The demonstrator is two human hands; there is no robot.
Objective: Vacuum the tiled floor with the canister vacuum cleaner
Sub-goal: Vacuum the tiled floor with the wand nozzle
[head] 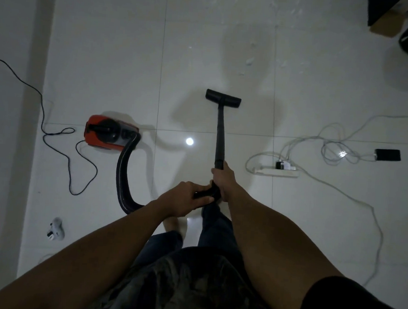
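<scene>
A red and black canister vacuum (pixel 107 132) sits on the white tiled floor (pixel 109 53) to my left. Its black ribbed hose (pixel 123 175) curves down and round towards my hands. The black wand (pixel 220 134) runs forward from my hands to the flat black floor head (pixel 223 98), which rests on the tiles ahead. My right hand (pixel 223 179) grips the wand's lower end. My left hand (pixel 186 199) grips the curved black handle just behind it.
A black power cord (pixel 56 131) snakes over the floor at the left. A white power strip (pixel 277 171) with white cables and a black phone (pixel 387 154) lie at the right. A small white object (pixel 56 229) lies at lower left. Dark items stand at top right. White specks dot the tiles ahead.
</scene>
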